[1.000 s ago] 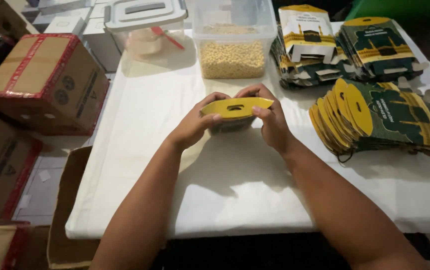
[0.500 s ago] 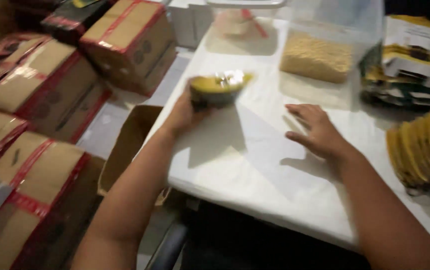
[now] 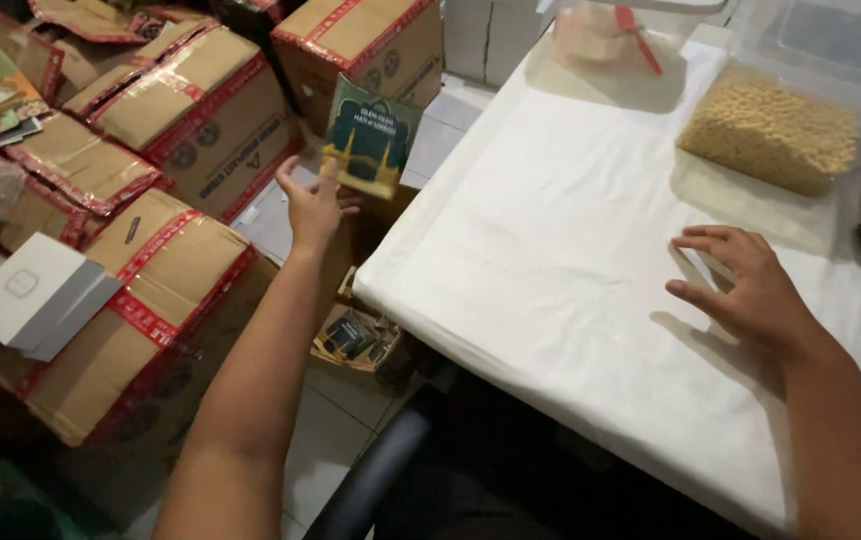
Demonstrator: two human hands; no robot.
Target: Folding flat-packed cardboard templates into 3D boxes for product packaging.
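Glossy printed pouch (image 3: 372,138), matt cardboard boxes (image 3: 201,110)

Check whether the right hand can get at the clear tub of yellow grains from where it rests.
Probably yes. The right hand lies open on the white table, and the tub stands just beyond its fingers with only bare cloth between them.

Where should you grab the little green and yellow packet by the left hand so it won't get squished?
Probably by its side edges. The green and yellow packet stands upright and flat-faced just past the left hand, whose fingers are spread open beneath it. Coming from below and pinching the edges keeps pressure off the broad printed face.
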